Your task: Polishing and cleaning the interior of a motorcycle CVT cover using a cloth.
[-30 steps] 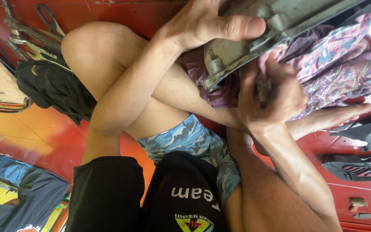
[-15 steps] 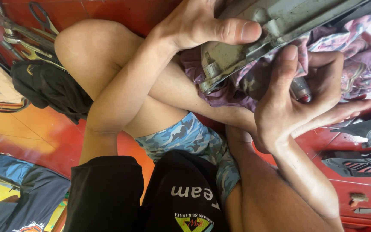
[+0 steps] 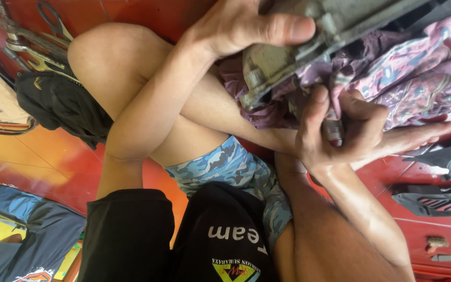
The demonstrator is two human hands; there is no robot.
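Setting: an informal repair workshop, work done seated on the floor. Evidence: glossy red tiled floor point(image 3: 53, 156); loose hand tools, namely spanners point(image 3: 27, 47) and pliers point(image 3: 53, 21), lying on it at upper left; a grimy grey metal engine part point(image 3: 298, 52) resting on a patterned purple rag point(image 3: 413, 78); black moulded plastic panels point(image 3: 434, 201) at right; dark cloth point(image 3: 61, 104) heaped beside the tools

Black shirt point(image 3: 131, 235), blue camouflage shorts point(image 3: 230, 167)

Metal part point(image 3: 298, 57) on cloth point(image 3: 413, 78)
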